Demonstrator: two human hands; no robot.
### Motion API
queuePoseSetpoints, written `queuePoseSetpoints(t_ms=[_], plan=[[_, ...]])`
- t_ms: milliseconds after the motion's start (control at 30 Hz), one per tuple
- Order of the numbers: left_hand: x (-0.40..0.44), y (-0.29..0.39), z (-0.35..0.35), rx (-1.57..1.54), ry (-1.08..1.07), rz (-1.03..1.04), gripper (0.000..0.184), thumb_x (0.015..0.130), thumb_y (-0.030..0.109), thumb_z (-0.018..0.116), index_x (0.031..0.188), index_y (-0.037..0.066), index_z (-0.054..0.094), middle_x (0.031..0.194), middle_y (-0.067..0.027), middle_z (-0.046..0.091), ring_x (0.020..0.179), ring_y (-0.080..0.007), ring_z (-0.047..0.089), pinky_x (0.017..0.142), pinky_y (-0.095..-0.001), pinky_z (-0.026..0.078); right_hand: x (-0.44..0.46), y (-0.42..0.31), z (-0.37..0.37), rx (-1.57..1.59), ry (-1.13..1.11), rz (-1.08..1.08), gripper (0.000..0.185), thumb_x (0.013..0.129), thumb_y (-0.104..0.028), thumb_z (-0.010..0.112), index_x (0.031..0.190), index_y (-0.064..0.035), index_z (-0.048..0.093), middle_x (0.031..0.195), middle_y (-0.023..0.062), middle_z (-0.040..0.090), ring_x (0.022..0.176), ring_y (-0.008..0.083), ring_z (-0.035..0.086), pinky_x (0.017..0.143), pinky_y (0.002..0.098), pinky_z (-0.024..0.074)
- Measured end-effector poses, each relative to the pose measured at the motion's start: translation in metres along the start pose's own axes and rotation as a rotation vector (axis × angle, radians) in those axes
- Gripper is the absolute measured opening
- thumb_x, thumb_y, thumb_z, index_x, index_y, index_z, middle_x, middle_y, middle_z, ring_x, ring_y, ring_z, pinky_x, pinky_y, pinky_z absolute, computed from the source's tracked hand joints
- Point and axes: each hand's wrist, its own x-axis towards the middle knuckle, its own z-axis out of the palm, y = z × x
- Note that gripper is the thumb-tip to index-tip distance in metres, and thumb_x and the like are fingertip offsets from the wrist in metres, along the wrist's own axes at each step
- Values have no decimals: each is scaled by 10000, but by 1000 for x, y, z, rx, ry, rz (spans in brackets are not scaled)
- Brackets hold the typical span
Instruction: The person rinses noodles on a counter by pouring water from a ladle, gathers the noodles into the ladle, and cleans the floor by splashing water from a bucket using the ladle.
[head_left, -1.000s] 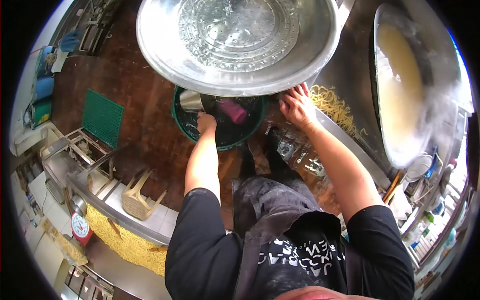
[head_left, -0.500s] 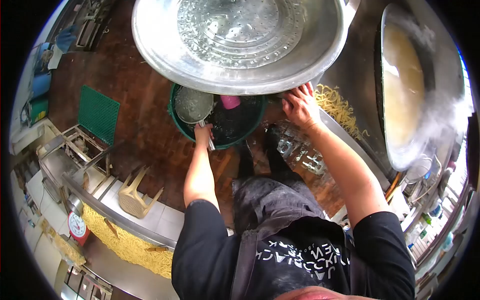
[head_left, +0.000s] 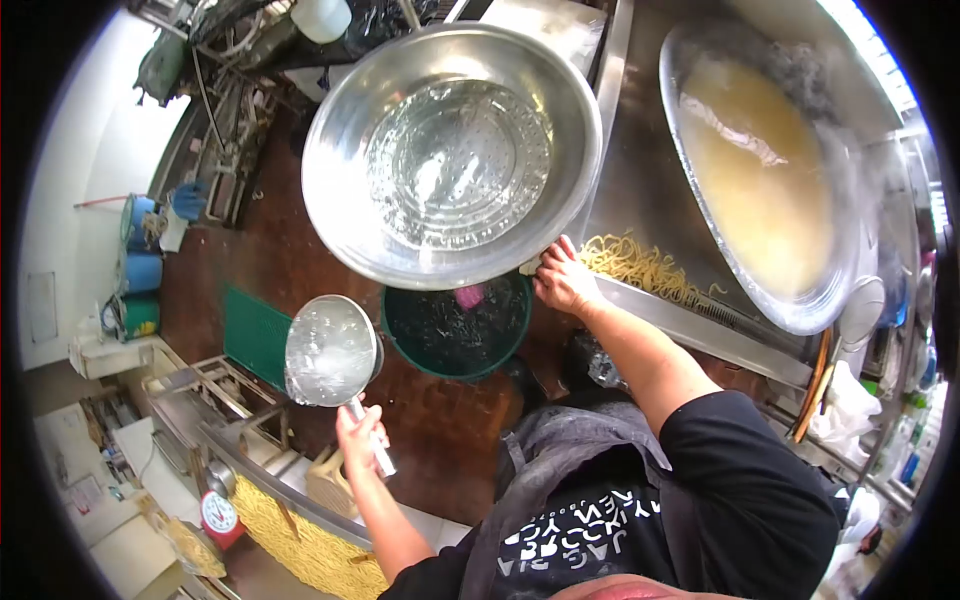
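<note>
My left hand [head_left: 362, 436] is closed around the handle of a metal dipper [head_left: 333, 350]. Water glistens in its round bowl, which is raised left of the green tub [head_left: 457, 374]. Dark water fills that tub, and a pink object [head_left: 469, 296] shows in it, partly hidden. Above the tub is a large metal basin [head_left: 352, 240] with clear water over a dimpled or perforated bottom. My right hand [head_left: 566, 280] has its fingers bent at the basin's lower right rim, beside the counter edge; what they grip is not clear.
Yellow noodles [head_left: 640, 265] lie on the metal counter [head_left: 630, 150] at right. Beyond them steams a big wok [head_left: 685, 190] of cloudy liquid. More noodles [head_left: 300, 540] cover a table at lower left, near a red dial scale [head_left: 219, 514]. A green mat [head_left: 250, 333] lies left.
My left hand has lifted the dipper out of the tub and swung it left, with water in it. My right hand stays by the basin rim. The view has shifted, showing more of the basin.
</note>
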Motion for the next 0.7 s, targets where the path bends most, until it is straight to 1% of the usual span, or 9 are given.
queuePoseSetpoints(t_ms=[167, 267, 333, 367, 433, 467, 500, 533, 700], plan=[[-23, 142, 35, 182, -75, 155, 466, 836, 58, 700, 1246, 61, 476, 771, -41, 545, 465, -117, 510, 364, -284, 441, -6, 7, 2, -13, -29, 21, 237, 761, -285, 698, 861, -73, 729, 1043, 69, 676, 1287, 294, 486, 1200, 529, 256], [-14, 229, 89, 337, -213, 311, 372, 859, 88, 653, 1196, 16, 513, 725, -27, 543, 454, -100, 497, 365, -267, 433, -10, 11, 5, 15, -34, 33, 249, 804, -305, 679, 869, -70, 730, 1087, 117, 678, 1303, 324, 485, 1210, 542, 239], [4, 285, 136, 433, -258, 326, 361, 861, 117, 658, 1180, 7, 529, 703, -8, 532, 451, -83, 488, 371, -253, 424, -12, 15, 8, 40, -74, 36, 259, 821, -314, 670, 864, -64, 724, 1092, 136, 674, 1310, 340, 489, 1217, 549, 226], [22, 309, 157, 440, -327, 341, 323, 861, 133, 659, 1142, 27, 541, 689, -6, 527, 451, -84, 488, 379, -255, 432, -13, 16, 9, 55, -61, 42, 264, 825, -315, 667, 863, -60, 722, 1083, 137, 673, 1314, 345, 490, 1220, 552, 219], [61, 356, 205, 608, -381, 392, 142, 866, 157, 673, 945, 82, 580, 623, 4, 533, 455, -94, 502, 393, -264, 442, -13, 20, 10, 78, -37, 37, 261, 824, -312, 667, 862, -59, 722, 1082, 136, 673, 1314, 343, 490, 1219, 552, 220], [79, 375, 231, 631, -442, 405, 129, 879, 173, 683, 884, 90, 586, 604, 6, 535, 449, -95, 502, 402, -257, 439, -15, 19, 9, 90, -30, 30, 260, 823, -311, 667, 862, -59, 721, 1082, 135, 673, 1314, 343, 490, 1219, 552, 221], [102, 391, 254, 704, -420, 436, 148, 893, 198, 689, 857, 91, 593, 598, 6, 537, 443, -99, 499, 414, -257, 439, -16, 19, 8, 96, -16, 26, 259, 820, -307, 666, 857, -57, 724, 1080, 135, 674, 1310, 344, 493, 1220, 552, 219], [112, 409, 282, 734, -452, 389, 176, 893, 206, 705, 823, 86, 596, 591, 6, 541, 441, -103, 496, 423, -266, 443, -16, 20, 9, 105, -20, 23, 258, 818, -305, 666, 855, -56, 725, 1078, 135, 674, 1308, 346, 495, 1221, 551, 218], [151, 449, 376, 761, -365, 375, 121, 871, 86, 696, 816, 16, 615, 626, -38, 565, 467, -116, 524, 412, -292, 470, -17, 22, 5, 117, 18, 9, 262, 809, -298, 659, 838, -47, 730, 1051, 134, 675, 1283, 350, 514, 1223, 545, 219]])
